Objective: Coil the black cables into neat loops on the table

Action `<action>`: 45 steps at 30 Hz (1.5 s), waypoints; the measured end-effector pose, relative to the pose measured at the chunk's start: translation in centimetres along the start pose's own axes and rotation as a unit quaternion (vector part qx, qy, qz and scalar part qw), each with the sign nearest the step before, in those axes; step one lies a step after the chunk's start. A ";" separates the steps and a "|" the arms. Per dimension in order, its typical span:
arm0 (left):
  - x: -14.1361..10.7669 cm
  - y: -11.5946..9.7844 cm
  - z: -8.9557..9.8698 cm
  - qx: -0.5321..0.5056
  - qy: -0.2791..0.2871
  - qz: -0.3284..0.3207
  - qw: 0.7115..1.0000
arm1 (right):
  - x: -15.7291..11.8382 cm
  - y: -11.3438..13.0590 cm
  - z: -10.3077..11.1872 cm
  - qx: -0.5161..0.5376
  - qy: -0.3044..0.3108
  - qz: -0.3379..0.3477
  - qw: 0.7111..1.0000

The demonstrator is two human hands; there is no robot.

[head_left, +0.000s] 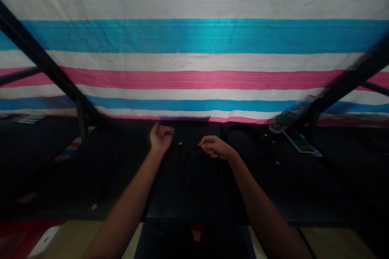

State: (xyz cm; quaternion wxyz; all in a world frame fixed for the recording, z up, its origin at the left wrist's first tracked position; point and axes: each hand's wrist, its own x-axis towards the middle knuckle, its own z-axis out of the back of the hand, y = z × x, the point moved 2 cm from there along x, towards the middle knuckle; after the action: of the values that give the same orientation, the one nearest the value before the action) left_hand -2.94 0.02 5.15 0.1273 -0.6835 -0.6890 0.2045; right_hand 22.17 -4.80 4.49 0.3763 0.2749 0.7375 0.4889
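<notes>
Cable-handling step: right hand [217, 148] pinches black cable [190, 144] near its twelve o'clock, left hand [161, 141] curled, hold unclear; next move likely needs steady slack.

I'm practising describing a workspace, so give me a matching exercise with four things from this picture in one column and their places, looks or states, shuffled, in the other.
Things:
1. plastic bottle
2. phone
3. right hand
4. black coil

Descriptions:
A. pinching a thin black cable
B. on the table, between the right hand and the bottle
C. clear, with a green label
D. lying flat, with a pale edge

Right pairs: 1-C, 2-D, 3-A, 4-B
</notes>
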 end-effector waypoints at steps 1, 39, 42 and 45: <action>-0.4 0.9 -0.3 0.011 0.010 0.037 0.999 | 0.1 -0.1 -0.3 -0.005 0.004 -0.008 1.000; 2.1 -10.5 3.4 0.054 -0.115 -0.109 0.986 | -0.7 0.6 1.4 -0.001 -0.046 0.042 0.998; 1.9 -8.8 3.2 0.040 -0.089 -0.090 0.991 | -0.3 0.1 1.0 0.005 -0.040 0.033 0.999; 1.5 -4.6 2.1 0.058 -0.032 -0.004 0.998 | 0.1 -0.4 0.1 0.011 -0.005 0.005 1.000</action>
State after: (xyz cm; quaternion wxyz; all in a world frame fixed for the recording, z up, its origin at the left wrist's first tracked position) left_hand -8.03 1.32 5.29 0.1458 -0.6651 -0.6828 0.2649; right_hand 22.18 -4.81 4.01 0.3744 0.2853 0.7392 0.4816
